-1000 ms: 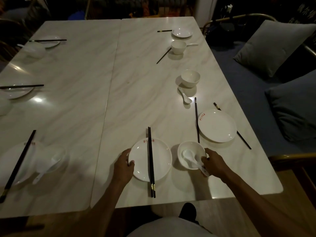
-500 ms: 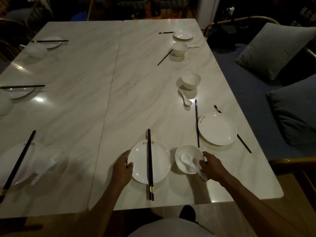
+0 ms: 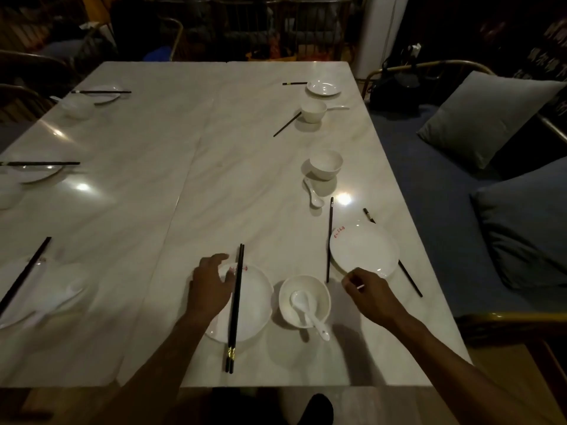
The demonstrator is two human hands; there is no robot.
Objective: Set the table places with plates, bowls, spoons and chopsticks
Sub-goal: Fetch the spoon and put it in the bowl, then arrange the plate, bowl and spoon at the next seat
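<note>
- So, the left hand [image 3: 211,283] is spread open, palm down, over the left part of the near plate [image 3: 254,305], fingers loose and not gripping anything. Can't tell if it actually touches the plate.
- A pair of black chopsticks [image 3: 235,308] lies straight across that plate, tips pointing away, gold-banded ends hanging off the near rim onto the tabletop [image 3: 245,185].
- Just right of the plate is a white bowl [image 3: 305,297] with a white spoon [image 3: 308,311] in it, handle sticking out over the near-right rim.
- The right hand [image 3: 372,294] is right of the bowl, apart from it, fingers curled in loosely. There's a small pale sliver at the fingertips, too small to say what it is.
- Just past that hand is a second plate [image 3: 363,248] near the right edge. One single chopstick [image 3: 329,239] lies along its left side, and another [image 3: 409,279] runs diagonally under it, poking out at both ends.
- Further up the right side: an empty bowl [image 3: 325,164] with a loose spoon [image 3: 314,196] lying on the tabletop beside it.
- Beyond that, another bowl [image 3: 313,111], a small plate [image 3: 324,87] and scattered chopsticks.
- Left side has three more places, plates with chopsticks across them.
</note>
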